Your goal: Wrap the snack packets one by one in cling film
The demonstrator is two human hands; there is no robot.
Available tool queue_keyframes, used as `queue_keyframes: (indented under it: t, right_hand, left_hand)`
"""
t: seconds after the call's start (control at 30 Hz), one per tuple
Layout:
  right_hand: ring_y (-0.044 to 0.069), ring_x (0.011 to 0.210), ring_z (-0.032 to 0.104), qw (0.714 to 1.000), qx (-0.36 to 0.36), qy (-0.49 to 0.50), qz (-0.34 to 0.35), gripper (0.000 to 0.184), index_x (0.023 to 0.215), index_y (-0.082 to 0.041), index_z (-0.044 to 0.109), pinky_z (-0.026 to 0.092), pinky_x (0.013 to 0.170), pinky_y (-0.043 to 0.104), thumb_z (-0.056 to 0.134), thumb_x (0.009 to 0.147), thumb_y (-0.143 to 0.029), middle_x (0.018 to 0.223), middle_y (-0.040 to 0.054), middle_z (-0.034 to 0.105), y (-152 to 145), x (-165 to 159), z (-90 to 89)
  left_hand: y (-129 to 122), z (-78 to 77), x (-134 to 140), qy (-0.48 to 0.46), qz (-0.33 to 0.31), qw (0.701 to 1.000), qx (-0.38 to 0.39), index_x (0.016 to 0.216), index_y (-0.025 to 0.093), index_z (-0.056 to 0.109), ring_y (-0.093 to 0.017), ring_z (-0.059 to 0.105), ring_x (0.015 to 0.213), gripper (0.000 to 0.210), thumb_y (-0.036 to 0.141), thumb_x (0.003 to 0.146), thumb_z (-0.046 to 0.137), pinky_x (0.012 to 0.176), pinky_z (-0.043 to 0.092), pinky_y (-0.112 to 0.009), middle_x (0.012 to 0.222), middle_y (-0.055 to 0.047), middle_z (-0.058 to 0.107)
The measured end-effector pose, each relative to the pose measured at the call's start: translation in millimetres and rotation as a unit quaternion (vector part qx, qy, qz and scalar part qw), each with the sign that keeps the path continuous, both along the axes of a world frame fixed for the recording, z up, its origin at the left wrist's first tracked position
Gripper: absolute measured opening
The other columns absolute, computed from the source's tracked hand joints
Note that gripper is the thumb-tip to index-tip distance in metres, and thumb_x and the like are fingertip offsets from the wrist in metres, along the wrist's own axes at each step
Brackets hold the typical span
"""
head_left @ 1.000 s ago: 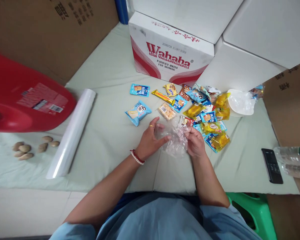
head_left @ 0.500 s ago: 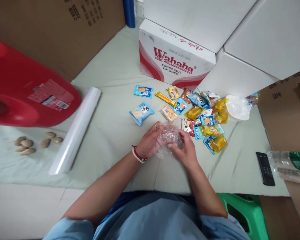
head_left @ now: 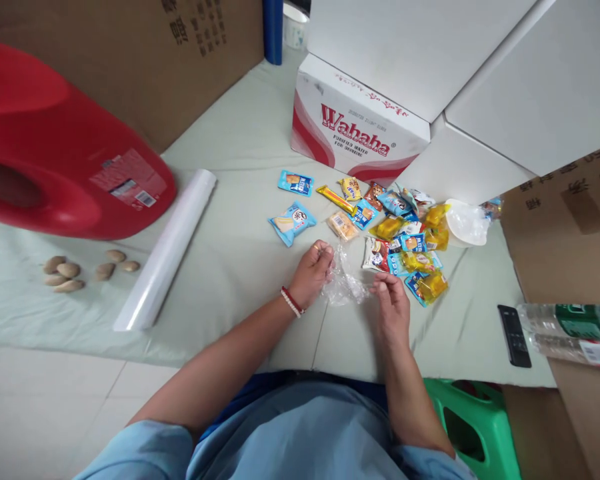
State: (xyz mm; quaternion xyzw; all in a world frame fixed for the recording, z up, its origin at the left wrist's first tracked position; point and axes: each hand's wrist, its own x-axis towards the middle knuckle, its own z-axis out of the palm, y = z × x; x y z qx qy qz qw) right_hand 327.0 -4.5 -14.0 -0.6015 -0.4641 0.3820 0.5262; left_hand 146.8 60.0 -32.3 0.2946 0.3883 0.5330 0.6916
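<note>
A crumpled sheet of clear plastic film (head_left: pixel 344 283) stretches between my two hands, just above the cloth. My left hand (head_left: pixel 314 277) pinches its left edge, fingers closed. At the other side, my right hand (head_left: pixel 393 297) has thumb and fingertips closed on the film's right end. Just beyond lie a square pale biscuit pack (head_left: pixel 343 226), a blue snack packet (head_left: pixel 293 223) and a red-and-white packet (head_left: pixel 376 254). To the right is a heap of small wrapped snacks with several yellow packets (head_left: pixel 433 287).
A white roll (head_left: pixel 166 250) lies left of my arms, beside several brown stones (head_left: pixel 69 269) and a big red jug (head_left: pixel 80 153). A Wahaba-style water carton (head_left: pixel 360 123) stands behind. A white dish (head_left: pixel 467 223), black phone-like device (head_left: pixel 514 337) and plastic bottles (head_left: pixel 570 321) are at right.
My hands have drawn apart, the right one moving rightward, and the bunched film is now pulled out between them. The whole view has shifted slightly.
</note>
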Motion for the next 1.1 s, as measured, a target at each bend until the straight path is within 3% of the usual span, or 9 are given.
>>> queue_keyframes:
  t: [0.1, 0.2, 0.3, 0.43, 0.73, 0.87, 1.0, 1.1]
  right_hand:
    - [0.023, 0.104, 0.062, 0.992, 0.029, -0.103, 0.061, 0.047, 0.118, -0.026, 0.069, 0.05, 0.092, 0.036, 0.083, 0.079, -0.049, 0.113, 0.006, 0.068, 0.8, -7.8, 3.3]
    - [0.021, 0.091, 0.062, 0.983, -0.011, -0.155, 0.098, 0.031, 0.105, -0.025, 0.074, 0.048, 0.085, 0.034, 0.081, 0.082, -0.044, 0.097, 0.0037, 0.07, 4.5, -16.1, 1.4]
    - [0.017, 0.074, 0.056, 0.993, -0.062, -0.061, 0.085, 0.023, 0.09, -0.022, 0.074, 0.045, 0.072, 0.03, 0.076, 0.086, -0.045, 0.082, 0.0009, 0.068, 6.9, -17.7, -2.9]
    - [0.014, 0.07, 0.052, 0.995, -0.073, 0.071, 0.011, 0.029, 0.084, -0.021, 0.073, 0.042, 0.07, 0.027, 0.085, 0.076, -0.046, 0.076, -0.0016, 0.064, 6.9, -5.5, -3.0]
    - [0.011, 0.064, 0.05, 0.974, -0.052, 0.179, -0.125, 0.036, 0.079, -0.022, 0.068, 0.041, 0.059, 0.025, 0.093, 0.063, -0.042, 0.076, -0.0032, 0.061, -2.6, 51.1, 4.7]
    - [0.012, 0.062, 0.048, 0.985, -0.081, 0.083, -0.128, 0.037, 0.081, -0.02, 0.069, 0.039, 0.056, 0.025, 0.09, 0.067, -0.048, 0.075, -0.0021, 0.061, -13.6, 71.4, 3.2]
    - [0.015, 0.072, 0.054, 0.981, -0.016, -0.087, -0.17, 0.029, 0.091, -0.02, 0.072, 0.044, 0.068, 0.029, 0.079, 0.082, -0.047, 0.082, 0.0005, 0.067, -15.4, 73.3, 12.9]
    - [0.017, 0.076, 0.058, 0.988, 0.029, -0.118, -0.095, 0.02, 0.093, -0.023, 0.075, 0.045, 0.072, 0.03, 0.076, 0.087, -0.042, 0.085, 0.0013, 0.069, -0.5, 56.1, 28.6]
  left_hand:
    - [-3.0, -0.1, 2.0, 0.009, -0.011, 1.0, 0.007, 0.084, 0.023, 0.046, -0.007, 0.038, 0.05, 0.057, 0.072, 0.078, 0.074, 0.044, 0.03, -0.018, 0.063, 0.008, 0.046]
    - [-4.6, -0.4, 3.1, 0.009, -0.032, 0.999, 0.011, 0.085, 0.023, 0.048, -0.007, 0.036, 0.047, 0.057, 0.073, 0.077, 0.074, 0.043, 0.028, -0.02, 0.061, 0.008, 0.044]
    - [-3.4, 0.8, 1.8, 0.009, -0.039, 0.999, 0.012, 0.084, 0.022, 0.05, -0.007, 0.033, 0.046, 0.059, 0.073, 0.075, 0.076, 0.041, 0.026, -0.021, 0.06, 0.008, 0.044]
    - [0.3, 6.0, -4.1, 0.019, -0.034, 0.999, 0.0, 0.082, 0.021, 0.054, -0.007, 0.031, 0.045, 0.061, 0.075, 0.071, 0.079, 0.04, 0.024, -0.021, 0.056, 0.009, 0.04]
    - [11.0, 4.0, -15.4, 0.05, 0.004, 0.999, -0.018, 0.077, 0.021, 0.058, -0.007, 0.031, 0.044, 0.059, 0.075, 0.07, 0.078, 0.04, 0.025, -0.021, 0.053, 0.009, 0.035]
    - [12.1, 2.6, -14.2, 0.103, 0.018, 0.995, -0.007, 0.075, 0.02, 0.06, -0.008, 0.032, 0.044, 0.058, 0.076, 0.072, 0.075, 0.039, 0.025, -0.022, 0.052, 0.008, 0.037]
    - [10.7, 6.2, -13.0, 0.079, -0.009, 0.997, -0.017, 0.076, 0.019, 0.062, -0.008, 0.032, 0.046, 0.051, 0.069, 0.077, 0.074, 0.04, 0.023, -0.021, 0.054, 0.006, 0.04]
    - [10.1, 7.7, -13.5, 0.065, -0.036, 0.997, -0.019, 0.079, 0.02, 0.061, -0.008, 0.033, 0.045, 0.039, 0.055, 0.075, 0.078, 0.04, 0.022, -0.021, 0.055, 0.006, 0.044]
